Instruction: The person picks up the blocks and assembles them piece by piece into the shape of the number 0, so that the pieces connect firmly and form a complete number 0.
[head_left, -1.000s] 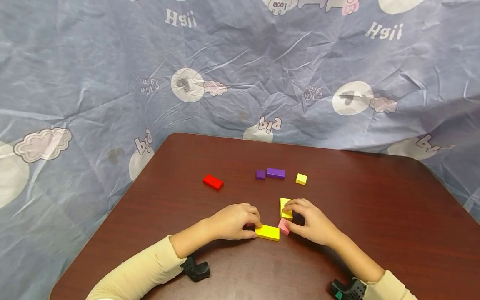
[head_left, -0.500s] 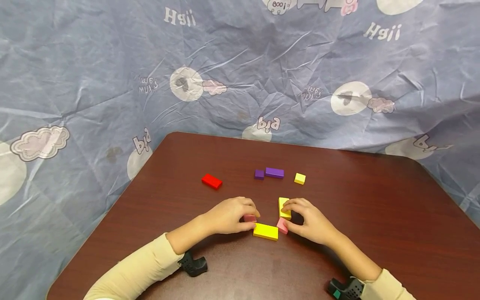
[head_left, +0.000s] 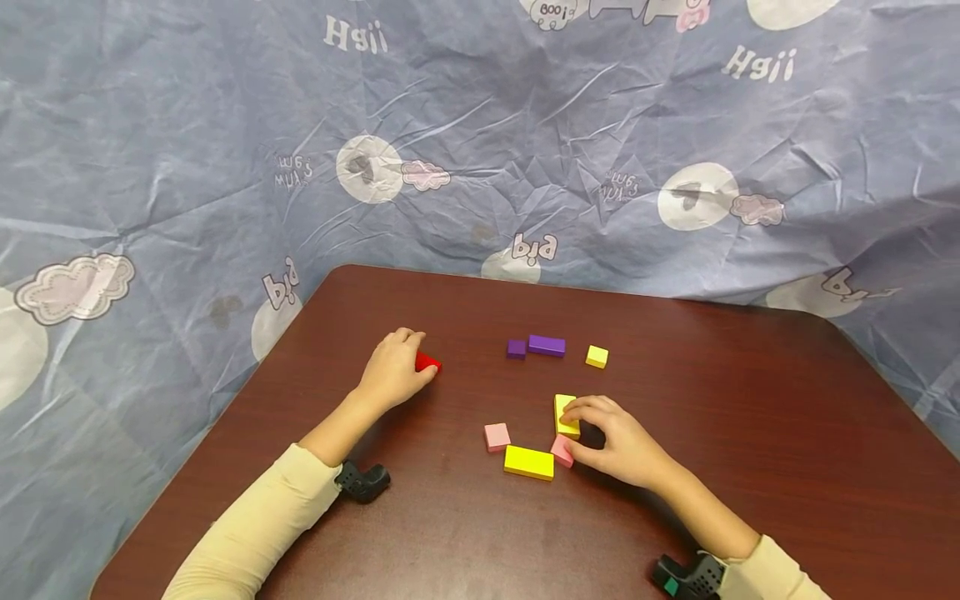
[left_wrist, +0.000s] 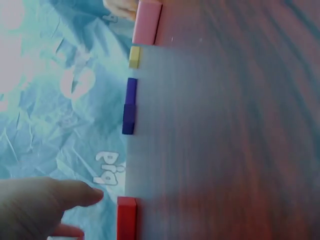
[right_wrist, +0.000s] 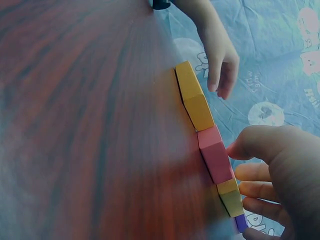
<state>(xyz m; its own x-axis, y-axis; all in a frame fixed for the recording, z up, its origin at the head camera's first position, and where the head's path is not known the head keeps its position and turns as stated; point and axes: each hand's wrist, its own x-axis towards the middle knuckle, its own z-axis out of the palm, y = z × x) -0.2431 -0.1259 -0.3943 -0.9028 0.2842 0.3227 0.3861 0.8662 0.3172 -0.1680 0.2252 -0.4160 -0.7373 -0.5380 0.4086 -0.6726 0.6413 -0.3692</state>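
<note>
In the head view, my left hand is at the red block, fingers beyond it and thumb at its near end. The left wrist view shows a gap between that thumb and the red block. My right hand rests with bent fingers on a long yellow block and its thumb at a pink block. The two blocks meet at a corner. Left of the pink block lies another long yellow block, and a second pink block sits near its far left corner.
Farther back on the brown table lie a small dark purple block, a long purple block and a small yellow block. A patterned blue-grey cloth hangs behind the table.
My left hand has let go of the second pink block beside the near yellow block, then moved away to the far left, over to the red block. The right hand keeps its place.
</note>
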